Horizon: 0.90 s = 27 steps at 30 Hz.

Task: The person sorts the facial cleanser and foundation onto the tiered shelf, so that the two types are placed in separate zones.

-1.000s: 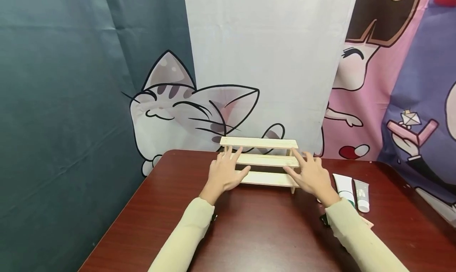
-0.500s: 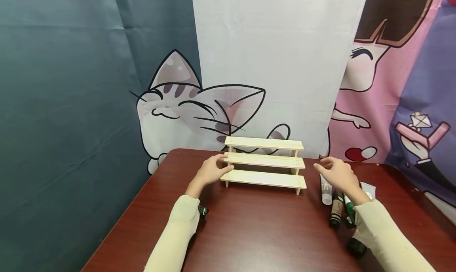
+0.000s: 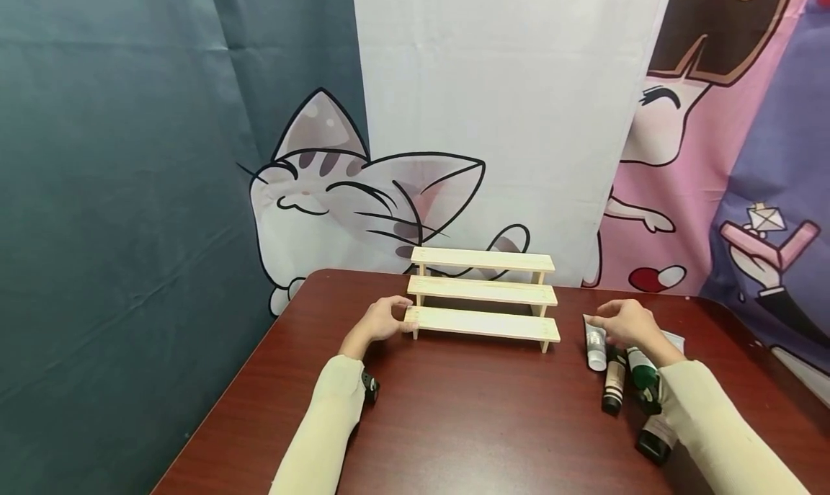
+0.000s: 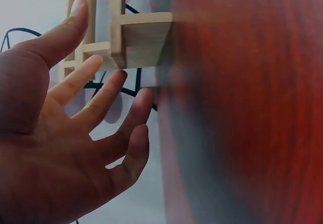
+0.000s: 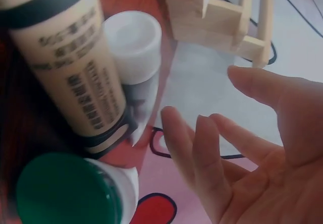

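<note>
A pale wooden three-step rack [image 3: 483, 323] stands toward the back of the reddish-brown table. My left hand [image 3: 379, 320] is at the left end of its lowest step; in the left wrist view its fingers [image 4: 108, 98] are spread and loosely bent beside the rack's end. Over the tubes to the right, my right hand [image 3: 630, 322] reaches with bent fingers and a gap between thumb and fingertips. Right beneath it lies a grey tube [image 3: 595, 349] with a white cap. Beside that are a beige tube [image 3: 614, 380] with a black cap and a green-capped white tube [image 5: 65, 191].
A dark-capped tube [image 3: 658, 437] lies nearer the front, by the right sleeve [image 3: 720, 416]. The pale end of another tube [image 3: 674, 340] shows behind the right wrist. A cartoon-printed curtain [image 3: 519, 106] hangs behind the table [image 3: 480, 423].
Both hands have drawn apart from in front of the rack. The left has lowered to the bottom step's left end; the right has moved right and down over the tubes.
</note>
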Available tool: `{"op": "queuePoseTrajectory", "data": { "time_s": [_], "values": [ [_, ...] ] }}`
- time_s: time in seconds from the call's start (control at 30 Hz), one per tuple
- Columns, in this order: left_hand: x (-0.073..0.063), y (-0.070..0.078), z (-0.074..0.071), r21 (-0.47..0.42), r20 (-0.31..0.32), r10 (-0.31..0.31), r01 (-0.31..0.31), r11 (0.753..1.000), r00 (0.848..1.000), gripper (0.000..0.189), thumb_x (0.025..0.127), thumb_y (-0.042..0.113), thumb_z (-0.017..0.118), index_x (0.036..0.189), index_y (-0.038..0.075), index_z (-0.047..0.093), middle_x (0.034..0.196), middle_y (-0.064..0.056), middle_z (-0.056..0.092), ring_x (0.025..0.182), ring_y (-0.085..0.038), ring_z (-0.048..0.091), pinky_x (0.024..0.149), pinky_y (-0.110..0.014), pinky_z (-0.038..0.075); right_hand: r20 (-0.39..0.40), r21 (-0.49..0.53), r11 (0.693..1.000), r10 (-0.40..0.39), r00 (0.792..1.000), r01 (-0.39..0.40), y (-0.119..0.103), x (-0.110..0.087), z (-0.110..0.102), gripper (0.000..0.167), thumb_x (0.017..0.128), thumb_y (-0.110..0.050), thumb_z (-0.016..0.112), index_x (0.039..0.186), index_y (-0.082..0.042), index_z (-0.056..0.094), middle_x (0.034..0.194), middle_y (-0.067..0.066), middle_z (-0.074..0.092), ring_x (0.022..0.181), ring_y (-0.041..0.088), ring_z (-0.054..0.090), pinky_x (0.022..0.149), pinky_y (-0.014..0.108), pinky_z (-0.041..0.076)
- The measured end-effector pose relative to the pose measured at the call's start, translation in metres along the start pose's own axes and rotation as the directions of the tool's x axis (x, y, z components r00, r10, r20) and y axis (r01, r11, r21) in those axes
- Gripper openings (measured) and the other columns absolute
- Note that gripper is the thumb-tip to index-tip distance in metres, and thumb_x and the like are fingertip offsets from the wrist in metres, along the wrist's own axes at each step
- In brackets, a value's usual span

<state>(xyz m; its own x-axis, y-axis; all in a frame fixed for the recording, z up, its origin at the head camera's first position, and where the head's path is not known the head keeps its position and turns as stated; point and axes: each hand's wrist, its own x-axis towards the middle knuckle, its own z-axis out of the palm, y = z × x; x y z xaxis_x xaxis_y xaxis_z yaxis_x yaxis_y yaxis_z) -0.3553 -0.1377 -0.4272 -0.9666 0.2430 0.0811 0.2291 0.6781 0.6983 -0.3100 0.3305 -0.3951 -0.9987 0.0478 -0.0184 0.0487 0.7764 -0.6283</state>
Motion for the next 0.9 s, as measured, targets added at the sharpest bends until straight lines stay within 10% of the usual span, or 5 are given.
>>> {"op": "queuePoseTrajectory", "data": {
  "time_s": [0.57, 0.9],
  "values": [
    [0.006, -0.011, 0.003, 0.004, -0.011, -0.043, 0.043, 0.999, 0.999, 0.057, 0.081, 0.026, 0.084, 0.132, 0.010, 0.065, 0.139, -0.018, 0.056, 0.133, -0.038, 0.046, 0.104, -0.052, 0.040, 0.032, -0.078, 0.995, 0.057, 0.998, -0.055, 0.023, 0.020, 0.013, 0.060, 0.080, -0.025, 0.081, 0.114, 0.020, 0.059, 0.091, 0.022, 0.067, 0.058, 0.014, 0.066, 0.055, 0.032, 0.055],
    [0.011, -0.011, 0.009, 0.022, 0.007, -0.047, 0.047, 0.999, 0.999, 0.053, 0.082, 0.025, 0.083, 0.130, 0.012, 0.066, 0.140, -0.018, 0.055, 0.133, -0.038, 0.046, 0.104, -0.052, 0.040, 0.050, -0.043, 0.991, 0.129, 0.990, -0.127, 0.030, 0.027, 0.019, 0.030, 0.075, -0.026, 0.080, 0.064, -0.004, 0.064, 0.059, -0.001, 0.048, 0.058, 0.014, 0.051, 0.053, 0.027, 0.043]
  ]
}}
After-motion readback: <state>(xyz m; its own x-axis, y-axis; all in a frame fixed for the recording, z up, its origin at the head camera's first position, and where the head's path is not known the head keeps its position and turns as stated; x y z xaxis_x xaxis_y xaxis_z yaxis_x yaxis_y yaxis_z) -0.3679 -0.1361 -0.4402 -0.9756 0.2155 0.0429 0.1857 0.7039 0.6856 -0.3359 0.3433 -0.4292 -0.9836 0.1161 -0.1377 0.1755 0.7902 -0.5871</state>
